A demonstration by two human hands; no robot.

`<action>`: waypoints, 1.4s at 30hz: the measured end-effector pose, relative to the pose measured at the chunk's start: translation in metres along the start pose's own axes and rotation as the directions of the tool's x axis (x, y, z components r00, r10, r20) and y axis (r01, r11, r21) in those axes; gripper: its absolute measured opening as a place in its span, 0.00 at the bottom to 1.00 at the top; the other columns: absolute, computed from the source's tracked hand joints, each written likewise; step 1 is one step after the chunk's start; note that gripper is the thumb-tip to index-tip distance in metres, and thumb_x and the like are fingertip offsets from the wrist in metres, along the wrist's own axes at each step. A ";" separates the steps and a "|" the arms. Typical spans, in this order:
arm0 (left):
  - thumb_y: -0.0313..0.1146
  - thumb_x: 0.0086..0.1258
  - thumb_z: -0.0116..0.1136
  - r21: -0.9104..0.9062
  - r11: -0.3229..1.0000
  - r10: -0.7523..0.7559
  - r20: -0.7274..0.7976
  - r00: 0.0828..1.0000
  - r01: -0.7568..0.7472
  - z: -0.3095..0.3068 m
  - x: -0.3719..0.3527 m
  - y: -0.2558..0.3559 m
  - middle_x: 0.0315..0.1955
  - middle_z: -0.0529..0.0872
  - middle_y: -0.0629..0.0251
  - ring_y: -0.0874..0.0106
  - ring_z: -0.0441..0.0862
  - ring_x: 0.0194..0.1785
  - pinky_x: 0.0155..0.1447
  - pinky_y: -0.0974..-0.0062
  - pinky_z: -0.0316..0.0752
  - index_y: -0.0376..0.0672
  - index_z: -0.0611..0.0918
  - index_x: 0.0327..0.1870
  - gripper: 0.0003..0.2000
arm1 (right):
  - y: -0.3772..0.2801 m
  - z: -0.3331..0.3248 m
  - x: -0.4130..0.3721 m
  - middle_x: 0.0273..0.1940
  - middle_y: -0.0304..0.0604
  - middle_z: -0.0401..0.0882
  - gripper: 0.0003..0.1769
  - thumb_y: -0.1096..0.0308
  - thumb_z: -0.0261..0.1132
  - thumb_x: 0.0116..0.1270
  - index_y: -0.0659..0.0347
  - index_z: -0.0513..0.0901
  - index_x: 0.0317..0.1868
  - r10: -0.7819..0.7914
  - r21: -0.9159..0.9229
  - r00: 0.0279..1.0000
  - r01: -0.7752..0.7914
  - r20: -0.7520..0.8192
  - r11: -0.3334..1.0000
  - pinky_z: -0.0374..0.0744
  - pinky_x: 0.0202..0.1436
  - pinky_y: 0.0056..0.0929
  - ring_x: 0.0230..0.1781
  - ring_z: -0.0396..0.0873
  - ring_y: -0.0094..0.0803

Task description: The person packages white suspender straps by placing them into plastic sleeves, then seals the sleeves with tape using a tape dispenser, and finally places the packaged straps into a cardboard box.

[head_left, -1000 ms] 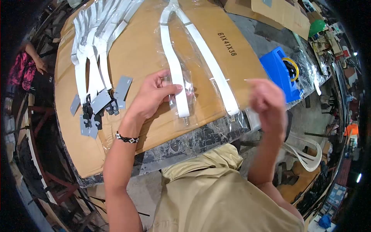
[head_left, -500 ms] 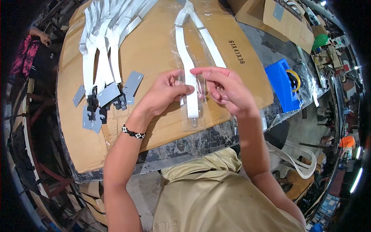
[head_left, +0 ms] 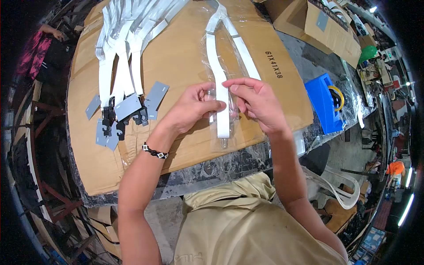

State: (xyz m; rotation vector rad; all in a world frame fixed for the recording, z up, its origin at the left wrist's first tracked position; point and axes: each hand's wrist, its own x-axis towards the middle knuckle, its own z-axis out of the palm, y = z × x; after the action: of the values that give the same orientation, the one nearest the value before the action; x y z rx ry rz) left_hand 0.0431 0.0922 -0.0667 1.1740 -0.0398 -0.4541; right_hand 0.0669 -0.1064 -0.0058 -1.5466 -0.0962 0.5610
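White suspenders point(head_left: 224, 121) lie lengthwise on the cardboard, one strap end pointing toward me with a metal clip point(head_left: 224, 143) at its tip. Clear plastic film point(head_left: 233, 110) surrounds the straps. My left hand point(head_left: 194, 108) is closed on the near strap from its left side, thumb on top and fingers curled at its edge. Just right of the same strap, my right hand point(head_left: 260, 104) pinches at the plastic, its index fingertip touching the strap's edge. The other strap point(head_left: 247, 57) runs up to join it at the Y-shaped junction.
More white suspenders point(head_left: 121, 48) with black hangers point(head_left: 106, 121) and grey tags point(head_left: 128, 107) are piled at left. A blue tape dispenser point(head_left: 324, 104) stands right. Behind it is an open carton point(head_left: 309, 26). At far left, another person's hand point(head_left: 57, 34) shows.
Both hands keep nearly the same places on the strap and plastic. The whole view has shifted slightly, and the right fingers have curled a little more.
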 end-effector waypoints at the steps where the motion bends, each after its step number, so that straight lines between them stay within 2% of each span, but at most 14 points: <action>1: 0.21 0.66 0.65 -0.009 1.000 0.009 -0.003 1.000 -0.009 0.000 0.000 0.000 0.28 0.84 0.75 0.87 0.77 0.27 0.31 0.87 0.69 0.32 0.77 0.62 0.23 | 0.001 0.002 0.001 0.20 0.28 0.73 0.13 0.67 0.65 0.72 0.65 0.86 0.52 -0.024 -0.020 1.000 0.024 -0.020 1.000 0.61 0.19 0.13 0.16 0.65 0.11; 3: 0.22 0.65 0.66 -0.028 0.999 0.028 -0.011 1.000 -0.028 0.006 -0.002 0.004 0.22 0.80 0.78 0.88 0.72 0.23 0.29 0.87 0.65 0.31 0.78 0.59 0.21 | 0.004 0.006 0.004 0.20 0.28 0.74 0.13 0.66 0.67 0.71 0.65 0.86 0.51 -0.079 -0.051 0.995 0.076 -0.057 0.996 0.62 0.20 0.14 0.18 0.67 0.12; 6: 0.20 0.66 0.65 -0.081 0.997 -0.017 0.016 1.000 0.018 0.016 -0.012 0.023 0.35 0.88 0.68 0.83 0.83 0.33 0.37 0.86 0.77 0.31 0.75 0.63 0.23 | 0.006 0.006 0.009 0.21 0.29 0.75 0.13 0.67 0.69 0.69 0.66 0.86 0.49 -0.141 -0.126 0.988 0.133 -0.063 0.983 0.63 0.21 0.14 0.19 0.70 0.13; 10: 0.21 0.66 0.66 -0.105 0.994 0.003 -0.018 1.000 -0.005 0.018 -0.009 0.018 0.31 0.86 0.73 0.88 0.77 0.26 0.29 0.88 0.68 0.33 0.76 0.63 0.23 | 0.013 0.004 0.018 0.19 0.31 0.74 0.13 0.68 0.71 0.66 0.68 0.85 0.47 -0.213 -0.274 0.974 0.186 -0.072 0.943 0.69 0.22 0.21 0.18 0.70 0.16; 16: 0.23 0.65 0.67 -0.043 0.999 0.003 -0.010 1.000 -0.004 0.014 -0.009 0.017 0.28 0.83 0.78 0.91 0.71 0.24 0.25 0.90 0.61 0.36 0.78 0.63 0.23 | 0.011 -0.001 0.024 0.23 0.35 0.75 0.25 0.64 0.75 0.62 0.67 0.81 0.56 -0.381 -0.475 0.916 0.281 -0.128 0.834 0.74 0.29 0.24 0.24 0.75 0.21; 19: 0.22 0.65 0.67 -0.089 0.996 0.001 0.003 1.000 -0.001 0.017 -0.012 0.022 0.28 0.83 0.79 0.91 0.71 0.24 0.25 0.90 0.62 0.36 0.78 0.62 0.23 | 0.006 0.001 0.027 0.25 0.36 0.77 0.31 0.63 0.75 0.61 0.68 0.76 0.61 -0.392 -0.461 0.906 0.284 -0.157 0.841 0.75 0.32 0.24 0.28 0.78 0.22; 22: 0.21 0.65 0.67 -0.040 0.999 0.008 -0.015 1.000 -0.009 0.014 -0.010 0.018 0.28 0.83 0.78 0.91 0.72 0.25 0.26 0.90 0.62 0.36 0.78 0.62 0.23 | 0.007 0.005 0.034 0.27 0.33 0.77 0.28 0.68 0.74 0.64 0.70 0.75 0.62 -0.326 -0.474 0.937 0.232 -0.125 0.849 0.69 0.30 0.18 0.28 0.72 0.15; 25: 0.21 0.65 0.67 -0.014 1.000 0.022 -0.018 1.000 -0.023 0.009 -0.008 0.015 0.29 0.83 0.78 0.91 0.72 0.25 0.27 0.90 0.64 0.36 0.78 0.62 0.23 | 0.012 0.000 0.054 0.26 0.34 0.78 0.29 0.66 0.74 0.64 0.70 0.75 0.62 -0.198 -0.280 0.977 0.168 -0.083 0.945 0.69 0.31 0.19 0.30 0.74 0.17; 28: 0.20 0.65 0.66 -0.064 0.998 0.013 -0.041 0.999 -0.016 0.017 -0.009 0.017 0.29 0.82 0.79 0.90 0.73 0.25 0.28 0.89 0.65 0.35 0.77 0.63 0.24 | 0.009 0.002 0.059 0.25 0.35 0.78 0.30 0.66 0.75 0.64 0.71 0.74 0.62 -0.159 -0.199 0.984 0.140 -0.085 0.970 0.70 0.32 0.20 0.30 0.74 0.17; 31: 0.20 0.65 0.66 -0.110 0.994 0.010 -0.031 0.999 -0.014 0.014 -0.010 0.019 0.30 0.83 0.78 0.89 0.76 0.27 0.30 0.89 0.69 0.35 0.77 0.64 0.24 | 0.003 0.006 0.051 0.27 0.34 0.79 0.34 0.68 0.75 0.64 0.71 0.71 0.66 -0.144 -0.181 0.987 0.128 -0.076 0.975 0.71 0.34 0.19 0.29 0.74 0.18; 34: 0.20 0.64 0.66 -0.137 0.990 0.030 0.008 1.000 -0.028 0.005 -0.011 0.014 0.31 0.85 0.76 0.88 0.79 0.29 0.32 0.88 0.72 0.35 0.76 0.65 0.25 | 0.005 0.000 0.036 0.31 0.34 0.78 0.39 0.71 0.75 0.63 0.69 0.65 0.71 -0.219 -0.186 0.973 0.230 0.076 0.955 0.72 0.36 0.18 0.30 0.75 0.18; 37: 0.20 0.64 0.66 -0.165 0.986 0.022 0.015 1.000 -0.019 0.011 -0.011 0.018 0.30 0.85 0.76 0.88 0.79 0.29 0.32 0.88 0.72 0.34 0.75 0.66 0.27 | 0.003 0.002 0.026 0.35 0.34 0.77 0.45 0.73 0.75 0.62 0.64 0.60 0.75 -0.090 -0.154 0.988 0.109 0.125 0.982 0.74 0.37 0.18 0.34 0.76 0.18; 40: 0.20 0.64 0.66 -0.158 0.987 0.000 -0.031 1.000 -0.004 0.020 -0.012 0.024 0.27 0.84 0.77 0.88 0.79 0.29 0.31 0.88 0.71 0.33 0.74 0.66 0.28 | 0.012 -0.002 0.026 0.34 0.35 0.76 0.46 0.70 0.76 0.61 0.65 0.61 0.75 -0.168 -0.096 0.974 0.183 0.150 0.978 0.73 0.31 0.18 0.31 0.75 0.18; 42: 0.20 0.64 0.66 -0.150 0.988 0.017 -0.047 0.999 -0.024 0.015 -0.012 0.019 0.27 0.84 0.76 0.87 0.79 0.29 0.31 0.88 0.71 0.33 0.73 0.66 0.28 | 0.011 -0.003 0.028 0.37 0.37 0.76 0.46 0.70 0.76 0.61 0.65 0.61 0.75 -0.138 -0.080 0.982 0.149 0.131 0.986 0.73 0.32 0.18 0.30 0.74 0.18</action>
State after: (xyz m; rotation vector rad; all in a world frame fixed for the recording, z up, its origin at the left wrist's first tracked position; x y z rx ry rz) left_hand 0.0347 0.0888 -0.0411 1.0342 0.0211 -0.4050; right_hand 0.0891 -0.0991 -0.0246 -1.5757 -0.3304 0.5445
